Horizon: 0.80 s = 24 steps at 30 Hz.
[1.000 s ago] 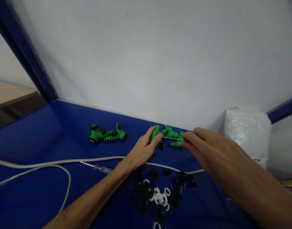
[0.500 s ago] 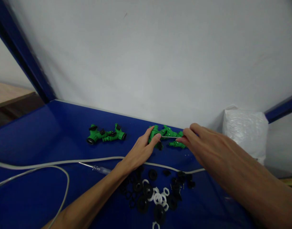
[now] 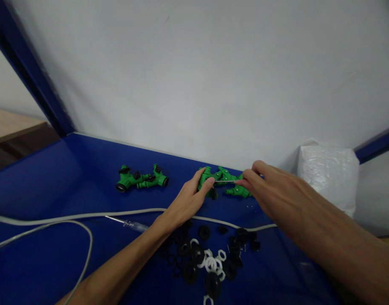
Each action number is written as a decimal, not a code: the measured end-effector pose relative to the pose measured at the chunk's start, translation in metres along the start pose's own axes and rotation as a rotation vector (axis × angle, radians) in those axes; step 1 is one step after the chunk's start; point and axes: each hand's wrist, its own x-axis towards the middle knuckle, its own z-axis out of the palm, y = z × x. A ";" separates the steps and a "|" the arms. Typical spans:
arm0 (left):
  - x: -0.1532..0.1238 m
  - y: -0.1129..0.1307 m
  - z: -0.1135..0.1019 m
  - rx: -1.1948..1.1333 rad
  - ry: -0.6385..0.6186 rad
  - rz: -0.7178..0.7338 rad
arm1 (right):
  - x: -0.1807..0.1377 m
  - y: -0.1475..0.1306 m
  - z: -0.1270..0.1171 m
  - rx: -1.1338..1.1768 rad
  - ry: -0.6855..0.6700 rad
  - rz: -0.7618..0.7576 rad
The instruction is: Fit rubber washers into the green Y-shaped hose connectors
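Observation:
My left hand [image 3: 188, 198] is closed around a green hose splitter [image 3: 206, 172] that has a black knob on its lower side. My right hand [image 3: 266, 183] grips a screwdriver, whose thin metal shaft [image 3: 226, 181] runs left to the splitter by my left thumb. The handle is hidden inside my fist, and I cannot make out the tip. Other green splitters [image 3: 239, 191] lie just behind and between the hands, partly covered by my right fingers.
Two green splitters [image 3: 153, 180] with black knobs lie at the left. A pale cable [image 3: 86, 215] crosses the blue table [image 3: 95, 169]. A clear-handled screwdriver [image 3: 135, 225] sits by my left forearm. Black rings [image 3: 212, 284], white nuts [image 3: 210, 264] and black knobs [image 3: 235, 245] are scattered nearest me. A white wrapped package [image 3: 329, 178] stands right.
My right hand has shifted very slightly left and up, its fingers turned a little around the screwdriver. My left hand and the splitter stay in place.

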 end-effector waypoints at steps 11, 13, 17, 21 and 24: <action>0.000 0.000 0.000 0.010 0.016 0.012 | 0.001 0.000 -0.001 -0.054 -0.004 -0.057; 0.000 0.000 0.000 0.006 0.018 0.010 | -0.001 0.002 0.003 -0.050 0.002 -0.085; -0.001 0.001 0.000 -0.001 0.009 -0.004 | -0.001 0.004 0.006 0.073 0.008 -0.023; -0.001 0.000 -0.001 -0.041 0.006 -0.016 | 0.002 -0.002 -0.001 0.058 -0.009 -0.018; 0.000 -0.001 -0.003 -0.086 0.002 -0.033 | 0.004 -0.004 -0.006 -0.036 -0.003 -0.068</action>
